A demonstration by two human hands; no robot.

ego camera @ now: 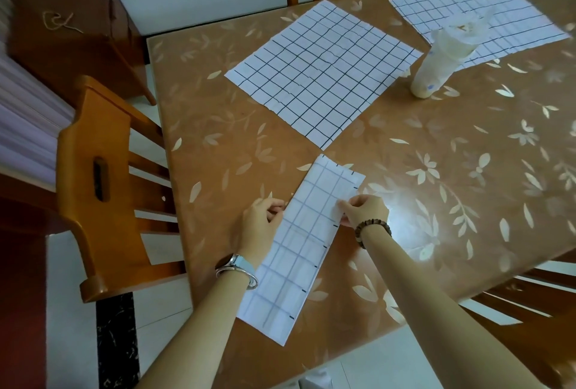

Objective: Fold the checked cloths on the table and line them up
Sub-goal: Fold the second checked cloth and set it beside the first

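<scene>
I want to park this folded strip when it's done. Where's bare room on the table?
Widest bare table lies right of the folded strip, nearer than the pale container. A narrow band separates strip and middle open cloth. Far side is crowded: that cloth, far open cloth, container.

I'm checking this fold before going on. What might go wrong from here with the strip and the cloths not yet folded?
1. The left hand and right hand hold the folded checked strip only at mid-length, so its loose ends could skew the fold.
2. The tall plastic-wrapped container stands by a corner of the middle checked cloth. Pulling that cloth might topple it.
</scene>
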